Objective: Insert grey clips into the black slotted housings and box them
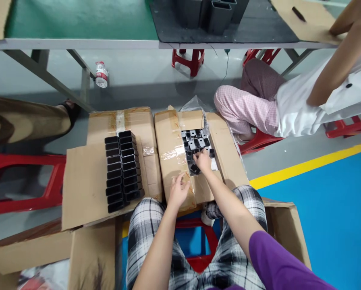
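Observation:
My right hand [203, 161] reaches into the opening of a taped cardboard carton [169, 149]. Its thumb and fingers are closed together among small black rectangular parts [195, 144] with pale tops; what they grip is too small to make out. My left hand [178, 191] hovers at the carton's near left flap, fingers apart and nothing in them. On a second carton [102, 121] to the left, black rectangular tubes [121, 169] with open tops stand in two tight columns.
A worktable [80, 24] runs across the back, with larger dark tubes [219, 16] on a black mat. A seated person [259, 96] is at the right, another person's leg [29, 121] at the left. A red stool [23, 201] and an open box [286, 225] flank me.

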A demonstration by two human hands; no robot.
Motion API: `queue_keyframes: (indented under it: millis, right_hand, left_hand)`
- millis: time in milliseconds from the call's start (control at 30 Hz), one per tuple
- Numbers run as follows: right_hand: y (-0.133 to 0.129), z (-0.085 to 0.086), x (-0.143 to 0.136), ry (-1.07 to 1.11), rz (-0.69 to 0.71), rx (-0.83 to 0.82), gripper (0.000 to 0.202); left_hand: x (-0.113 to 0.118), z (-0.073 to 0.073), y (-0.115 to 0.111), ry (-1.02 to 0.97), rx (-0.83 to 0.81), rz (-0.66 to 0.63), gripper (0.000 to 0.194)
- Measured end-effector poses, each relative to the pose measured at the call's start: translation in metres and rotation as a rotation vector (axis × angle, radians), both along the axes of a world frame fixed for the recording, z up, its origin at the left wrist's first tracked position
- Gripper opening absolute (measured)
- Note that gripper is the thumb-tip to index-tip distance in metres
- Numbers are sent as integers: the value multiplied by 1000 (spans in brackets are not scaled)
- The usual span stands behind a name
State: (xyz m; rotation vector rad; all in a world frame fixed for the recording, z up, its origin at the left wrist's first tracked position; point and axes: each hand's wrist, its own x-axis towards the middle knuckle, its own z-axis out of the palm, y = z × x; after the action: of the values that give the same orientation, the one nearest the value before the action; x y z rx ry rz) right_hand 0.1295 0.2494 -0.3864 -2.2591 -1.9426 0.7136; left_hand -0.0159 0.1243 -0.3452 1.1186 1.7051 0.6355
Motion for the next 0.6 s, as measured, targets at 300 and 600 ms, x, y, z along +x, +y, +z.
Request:
queue_keyframes:
  millis: [300,600]
  right_hand:
    - [0,-19,-11,-95,61,54,26]
    - [-5,-25,-4,-92,-33,104,41]
  left_hand:
    - [2,7,1,55,-53,-92,40]
    - [6,8,0,91,-43,-127,40]
